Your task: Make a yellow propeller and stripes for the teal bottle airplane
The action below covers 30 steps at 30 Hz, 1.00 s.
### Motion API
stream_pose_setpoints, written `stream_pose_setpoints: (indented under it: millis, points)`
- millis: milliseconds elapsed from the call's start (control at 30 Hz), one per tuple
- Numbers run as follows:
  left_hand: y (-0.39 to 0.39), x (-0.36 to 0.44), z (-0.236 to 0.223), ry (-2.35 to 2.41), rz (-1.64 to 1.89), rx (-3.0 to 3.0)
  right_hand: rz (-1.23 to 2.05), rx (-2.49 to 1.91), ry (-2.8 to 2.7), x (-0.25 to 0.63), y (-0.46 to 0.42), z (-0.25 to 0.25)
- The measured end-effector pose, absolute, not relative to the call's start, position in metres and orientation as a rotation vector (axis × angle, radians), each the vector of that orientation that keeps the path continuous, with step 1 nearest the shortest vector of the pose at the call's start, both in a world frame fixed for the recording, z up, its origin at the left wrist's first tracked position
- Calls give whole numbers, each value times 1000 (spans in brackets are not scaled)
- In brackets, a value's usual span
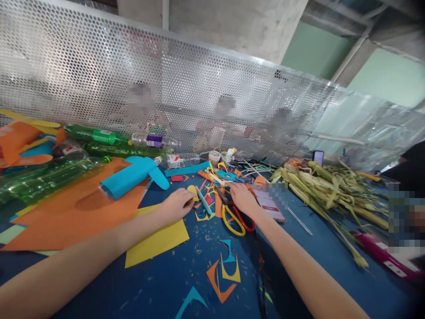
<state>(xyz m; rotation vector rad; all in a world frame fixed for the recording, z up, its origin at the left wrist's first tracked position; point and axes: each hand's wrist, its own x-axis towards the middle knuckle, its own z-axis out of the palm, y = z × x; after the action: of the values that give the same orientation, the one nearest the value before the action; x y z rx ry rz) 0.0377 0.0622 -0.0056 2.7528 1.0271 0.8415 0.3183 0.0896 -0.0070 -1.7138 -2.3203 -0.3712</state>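
My left hand (177, 204) rests at the right end of a yellow paper sheet (159, 239), its fingers curled together. A small rounded yellow paper piece (192, 190) shows at its fingertips, seemingly pinched there. My right hand (244, 198) reaches into the pile of coloured paper scraps (215, 179) with fingers stretched out over it. Beneath and beside that hand lie scissors with yellow handles (234, 221) and another pair with red handles (249, 221). Between the hands is a pale turquoise pen-like stick (204, 200).
Left stands a blue paper-wrapped bottle (131, 177) on orange sheets (76, 212), with green plastic bottles (59, 179) behind. Right are a phone-like device (270, 206), dried corn husks (318, 190) and a magenta item (387, 254). Cut scraps (221, 283) lie in front. A perforated metal screen (199, 79) borders the table.
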Motion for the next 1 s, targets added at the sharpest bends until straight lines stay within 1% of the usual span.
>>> stream_pose_setpoints:
  millis: [367, 633, 800, 1000]
  points:
    - [61, 37, -5, 1040, 849, 2740, -322, -1752, -2264, 312, 94, 3]
    - [61, 36, -5, 1025, 859, 2760, -118, -1692, -2231, 319, 91, 5]
    - [62, 36, -5, 1053, 876, 2772, 96, -1650, -2151, 321, 83, 18]
    - [63, 34, -6, 1142, 957, 2728, 505, -1549, -1957, 318, 72, 39]
